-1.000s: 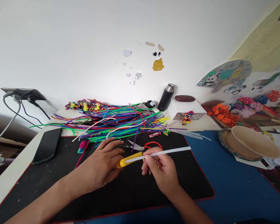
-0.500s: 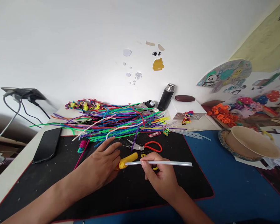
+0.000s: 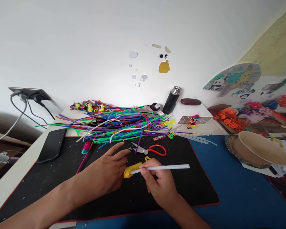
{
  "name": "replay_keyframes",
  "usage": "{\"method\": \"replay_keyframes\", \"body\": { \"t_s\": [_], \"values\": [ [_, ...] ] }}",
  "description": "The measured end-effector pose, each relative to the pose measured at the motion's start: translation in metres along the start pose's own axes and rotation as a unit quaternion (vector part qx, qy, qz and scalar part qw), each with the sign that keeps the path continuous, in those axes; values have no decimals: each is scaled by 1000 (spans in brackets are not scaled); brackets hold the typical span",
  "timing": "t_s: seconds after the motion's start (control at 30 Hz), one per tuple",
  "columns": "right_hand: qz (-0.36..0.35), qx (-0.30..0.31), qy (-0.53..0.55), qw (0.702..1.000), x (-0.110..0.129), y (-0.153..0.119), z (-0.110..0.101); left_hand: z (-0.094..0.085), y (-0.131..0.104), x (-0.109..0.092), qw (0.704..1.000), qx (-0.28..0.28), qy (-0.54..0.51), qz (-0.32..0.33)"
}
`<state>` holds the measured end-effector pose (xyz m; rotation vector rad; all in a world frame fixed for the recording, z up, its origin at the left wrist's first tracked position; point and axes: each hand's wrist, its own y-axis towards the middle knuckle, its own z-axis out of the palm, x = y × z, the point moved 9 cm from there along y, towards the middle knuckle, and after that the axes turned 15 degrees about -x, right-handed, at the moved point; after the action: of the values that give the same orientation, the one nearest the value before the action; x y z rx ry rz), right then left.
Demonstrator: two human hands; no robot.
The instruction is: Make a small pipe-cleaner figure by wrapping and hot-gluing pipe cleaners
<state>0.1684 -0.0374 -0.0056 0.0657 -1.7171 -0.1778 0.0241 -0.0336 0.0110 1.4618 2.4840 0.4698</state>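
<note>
My left hand (image 3: 108,173) is wrapped around a yellow glue gun (image 3: 131,169), and its body is largely hidden behind the fingers. A translucent white glue stick (image 3: 175,167) meets the rear end of the gun and sticks out to the right. Thumb and fingers of my right hand (image 3: 158,181) pinch this stick close to the gun. Just beyond my hands lie scissors (image 3: 157,150) with orange-red handles, blades pointing left. A small yellow piece (image 3: 147,158) shows partly behind my right fingers.
Many coloured pipe cleaners (image 3: 124,125) are heaped along the wall. A black phone (image 3: 52,144) lies at the left, near a pink-and-teal wrapped piece (image 3: 86,148). A black flask (image 3: 172,100), a white box (image 3: 193,111) and a wide bowl (image 3: 264,148) stand toward the right.
My right hand has moved left toward the glue gun, and a shorter length of glue stick shows outside it. The whole view has shifted slightly.
</note>
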Motion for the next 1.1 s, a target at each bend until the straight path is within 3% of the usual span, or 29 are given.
{"method": "replay_keyframes", "body": {
  "t_s": [0.33,0.6,0.73,0.93,1.1],
  "values": [
    [-44,-24,15,999,-1,-9,7,-18,7,4,999,13,-40,-7],
    [-17,-27,4,999,-8,-1,6,-11,12,-1,999,13,-30,1],
    [-12,-31,9,999,-4,6,0,-17,15,2,999,10,-38,-15],
    [-112,58,-32,992,19,10,6,-31,13,10,995,-11,-87,-46],
    [-173,54,-108,978,24,11,1,-43,13,7,994,-8,-92,-55]
  ]
}}
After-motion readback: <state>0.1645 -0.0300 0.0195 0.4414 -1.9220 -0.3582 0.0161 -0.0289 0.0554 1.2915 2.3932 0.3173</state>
